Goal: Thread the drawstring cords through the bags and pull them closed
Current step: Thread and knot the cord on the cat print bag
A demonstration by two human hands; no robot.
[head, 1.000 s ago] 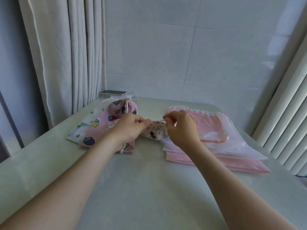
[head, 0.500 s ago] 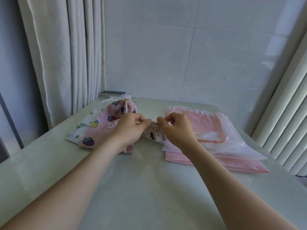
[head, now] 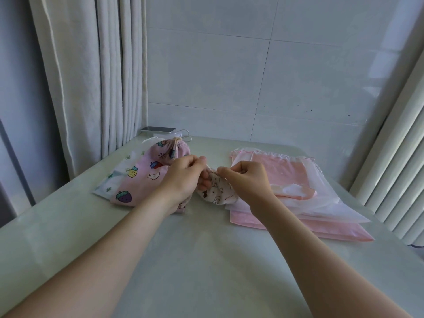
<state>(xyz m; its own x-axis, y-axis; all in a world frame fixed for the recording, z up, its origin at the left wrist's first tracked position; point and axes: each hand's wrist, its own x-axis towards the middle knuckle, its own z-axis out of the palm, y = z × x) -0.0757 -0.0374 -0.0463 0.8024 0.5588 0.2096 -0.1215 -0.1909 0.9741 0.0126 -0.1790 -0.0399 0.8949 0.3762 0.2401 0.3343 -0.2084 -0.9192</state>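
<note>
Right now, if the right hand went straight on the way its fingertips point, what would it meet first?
Probably the left hand: the right hand points leftward at it across the small printed bag. Depth is unclear.

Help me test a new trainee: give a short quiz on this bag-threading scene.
1. True or false: the left hand and right hand both grip the small cream animal-print fabric pouch.
2. The pink fruit-print fabric bag lies: A) left of the pouch, B) right of it, C) on top of it.
3. Fill in: the stack of flat pale-pink bags lies to the pouch's ___.
Key: 1 true; 2 A; 3 right.
</note>
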